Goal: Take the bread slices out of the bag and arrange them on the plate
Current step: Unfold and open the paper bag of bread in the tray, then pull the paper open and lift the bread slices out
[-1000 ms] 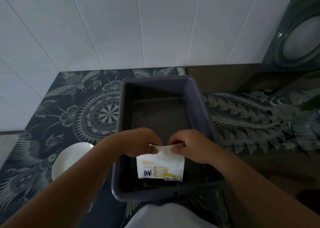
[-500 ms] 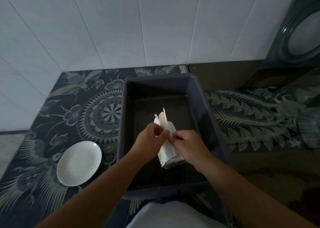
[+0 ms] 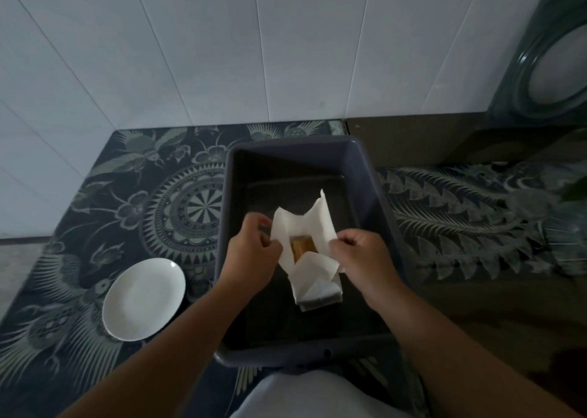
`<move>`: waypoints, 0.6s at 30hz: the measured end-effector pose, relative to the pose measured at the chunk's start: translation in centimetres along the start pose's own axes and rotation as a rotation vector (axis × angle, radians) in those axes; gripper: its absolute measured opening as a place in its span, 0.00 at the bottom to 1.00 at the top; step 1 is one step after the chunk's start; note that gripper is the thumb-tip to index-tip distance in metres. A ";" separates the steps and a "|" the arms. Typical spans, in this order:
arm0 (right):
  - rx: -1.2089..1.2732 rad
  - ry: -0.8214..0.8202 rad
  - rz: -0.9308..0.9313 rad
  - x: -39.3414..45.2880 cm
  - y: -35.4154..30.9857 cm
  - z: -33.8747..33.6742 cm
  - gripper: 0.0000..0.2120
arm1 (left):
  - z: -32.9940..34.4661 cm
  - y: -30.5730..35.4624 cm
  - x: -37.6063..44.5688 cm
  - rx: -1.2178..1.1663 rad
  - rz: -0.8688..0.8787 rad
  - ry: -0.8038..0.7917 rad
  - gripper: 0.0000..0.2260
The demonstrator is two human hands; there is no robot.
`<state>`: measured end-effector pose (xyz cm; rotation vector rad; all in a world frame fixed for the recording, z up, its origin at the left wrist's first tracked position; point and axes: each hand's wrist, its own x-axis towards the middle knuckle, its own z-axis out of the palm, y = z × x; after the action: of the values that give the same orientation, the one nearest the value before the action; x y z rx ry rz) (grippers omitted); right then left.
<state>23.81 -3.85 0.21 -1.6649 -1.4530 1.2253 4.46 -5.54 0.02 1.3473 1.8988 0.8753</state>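
A white paper bread bag (image 3: pixel 313 227) stands inside a dark grey plastic tub (image 3: pixel 365 176), its mouth pulled wide. Brown bread slices (image 3: pixel 303 247) show through the opening. My left hand (image 3: pixel 251 252) pinches the bag's left edge and my right hand (image 3: pixel 362 255) pinches its right edge. A round white plate (image 3: pixel 143 298) lies bare on the patterned cloth to the left of the tub.
The tub sits on a dark cloth with floral and mandala print (image 3: pixel 178 208). White tiled wall (image 3: pixel 222 46) runs along the back. A dark green framed round object (image 3: pixel 546 58) leans at the far right. A white garment (image 3: pixel 305 395) is at the bottom edge.
The bag was held shut at its folded top, then turned; both hands have now pulled its mouth apart, so the bread inside shows.
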 end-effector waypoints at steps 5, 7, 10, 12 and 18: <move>-0.146 0.076 -0.170 -0.1 0.5 -2.2 0.12 | -2.2 -0.4 -0.3 0.286 0.338 -0.104 0.12; -0.248 0.080 -0.229 -0.5 0.3 -2.9 0.13 | -2.4 -0.5 -0.4 0.358 0.399 -0.152 0.10; -0.414 0.092 -0.323 -1.2 -0.1 -3.4 0.12 | -2.4 -0.1 -0.7 0.394 0.343 -0.172 0.11; -0.494 0.091 -0.375 -1.8 -0.5 -3.3 0.06 | -2.4 0.5 -0.9 0.435 0.326 -0.215 0.13; -0.786 0.005 -0.634 -2.3 -2.0 -3.2 0.15 | -2.4 2.9 -1.0 0.786 0.335 -0.444 0.15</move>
<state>25.98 -5.22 3.84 -1.4160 -2.3975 0.2976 4.32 -6.15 3.84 2.1446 1.7283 -0.0993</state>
